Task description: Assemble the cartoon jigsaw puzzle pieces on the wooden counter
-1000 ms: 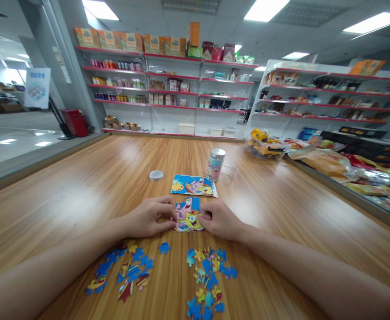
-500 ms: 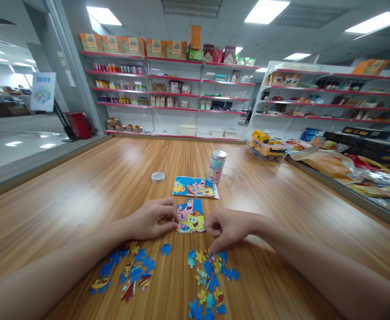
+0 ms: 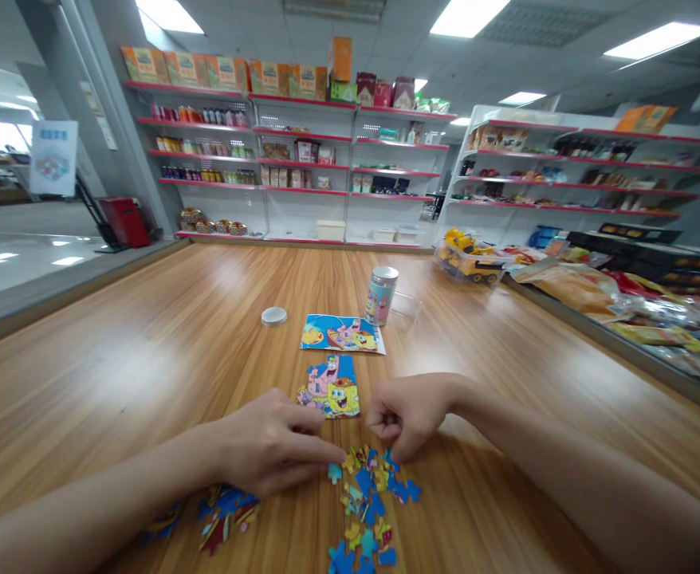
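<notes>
A partly joined jigsaw puzzle with a pink and a yellow cartoon figure lies flat on the wooden table. Below it, my left hand reaches with stretched fingers to the left edge of a pile of loose puzzle pieces; a fingertip meets a light blue puzzle piece. My right hand rests right of the joined part, fingers curled into a fist, thumb close to the top of that pile. Under my left forearm, a second group of puzzle pieces is partly hidden.
Beyond the puzzle lies a printed picture sheet, with a cartoon-covered can at its corner. A round silver lid lies to the left. Farther right are a clear box of yellow toy trucks and packaged snacks. Stocked shelves stand behind.
My left hand has left the joined puzzle's side and moved down and right to the loose pieces. My right hand stays almost in place. The view has shifted slightly.
</notes>
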Demonstrator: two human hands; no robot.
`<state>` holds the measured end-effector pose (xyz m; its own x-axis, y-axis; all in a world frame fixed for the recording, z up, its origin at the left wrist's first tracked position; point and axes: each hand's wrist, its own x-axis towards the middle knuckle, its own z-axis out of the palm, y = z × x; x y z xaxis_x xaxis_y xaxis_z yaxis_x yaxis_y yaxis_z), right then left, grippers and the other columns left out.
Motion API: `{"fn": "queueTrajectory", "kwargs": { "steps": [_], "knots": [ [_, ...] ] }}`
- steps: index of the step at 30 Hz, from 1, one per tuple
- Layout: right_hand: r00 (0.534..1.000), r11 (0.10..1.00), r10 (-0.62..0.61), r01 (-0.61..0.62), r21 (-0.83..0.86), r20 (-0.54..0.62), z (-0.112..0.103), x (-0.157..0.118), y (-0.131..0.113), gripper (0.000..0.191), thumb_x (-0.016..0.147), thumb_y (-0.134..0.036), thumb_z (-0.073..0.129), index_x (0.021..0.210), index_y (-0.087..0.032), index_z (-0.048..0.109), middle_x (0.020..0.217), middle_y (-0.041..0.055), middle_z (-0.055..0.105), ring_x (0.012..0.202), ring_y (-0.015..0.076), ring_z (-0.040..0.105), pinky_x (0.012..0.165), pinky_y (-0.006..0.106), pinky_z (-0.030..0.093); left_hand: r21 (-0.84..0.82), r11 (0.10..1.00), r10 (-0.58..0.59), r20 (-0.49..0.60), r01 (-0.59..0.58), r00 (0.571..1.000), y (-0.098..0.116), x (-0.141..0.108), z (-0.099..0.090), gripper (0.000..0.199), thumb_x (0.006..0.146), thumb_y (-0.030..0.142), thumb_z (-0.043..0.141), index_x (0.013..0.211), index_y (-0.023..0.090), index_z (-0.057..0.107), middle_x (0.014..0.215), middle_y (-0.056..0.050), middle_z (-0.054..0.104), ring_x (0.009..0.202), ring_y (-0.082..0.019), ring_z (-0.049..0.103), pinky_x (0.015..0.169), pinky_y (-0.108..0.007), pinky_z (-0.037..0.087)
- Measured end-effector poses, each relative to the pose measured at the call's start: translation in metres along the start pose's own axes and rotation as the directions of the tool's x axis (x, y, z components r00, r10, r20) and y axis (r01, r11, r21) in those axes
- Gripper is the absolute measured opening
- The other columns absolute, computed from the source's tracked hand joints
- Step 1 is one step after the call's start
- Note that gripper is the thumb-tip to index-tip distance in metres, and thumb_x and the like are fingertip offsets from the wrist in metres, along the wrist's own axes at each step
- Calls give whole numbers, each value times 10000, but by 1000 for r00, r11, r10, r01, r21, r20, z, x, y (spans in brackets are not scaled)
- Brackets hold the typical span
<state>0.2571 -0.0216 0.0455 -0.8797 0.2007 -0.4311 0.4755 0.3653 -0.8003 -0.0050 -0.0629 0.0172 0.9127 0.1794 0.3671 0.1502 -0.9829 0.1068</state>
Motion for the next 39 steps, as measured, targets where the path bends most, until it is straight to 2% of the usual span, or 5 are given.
{"fn": "queueTrajectory", "kwargs": {
  "steps": [11,17,22,31,39],
  "knots": [
    [964,999,29,-35,-15,-264,-1,1,10,392,680,-224,713,577,-183,337,517,-103,288,487,54,260,450,218,182,-66,997,-34,35,36,999,1,3,-2,202,925,197,523,1048,205,684,713,-35,572,567,-154,501,487,-295,332],
    [981,993,96,-106,-46,-168,-6,-2,6,428,670,-249,744,562,-178,335,503,-106,288,474,47,249,450,213,178,28,988,-142,-205,151,968,-10,1,0,179,918,144,535,1042,178,659,955,-88,637,845,-209,566,715,-333,475],
    [982,980,172,-178,-85,-83,-8,-8,5,493,673,-376,777,535,-174,349,481,-104,292,464,49,245,441,215,200,-59,980,-197,-115,191,974,-18,1,3,181,933,136,518,1047,182,652,1098,-95,611,1023,-232,539,896,-392,471],
    [890,845,454,-445,-297,-41,4,-9,-21,338,621,-420,842,574,-140,659,527,-45,593,481,74,494,438,188,317,-174,967,-207,-128,184,970,-19,0,6,197,926,89,504,1031,171,648,1076,-101,612,1013,-213,565,892,-375,481],
    [871,877,481,-477,60,-99,-16,-19,8,350,731,-450,683,584,-146,589,430,-50,488,345,64,396,333,181,304,-187,969,-189,-155,159,970,-21,1,7,217,912,92,515,1036,173,674,1052,-114,637,999,-225,582,890,-390,500]
  ]
}}
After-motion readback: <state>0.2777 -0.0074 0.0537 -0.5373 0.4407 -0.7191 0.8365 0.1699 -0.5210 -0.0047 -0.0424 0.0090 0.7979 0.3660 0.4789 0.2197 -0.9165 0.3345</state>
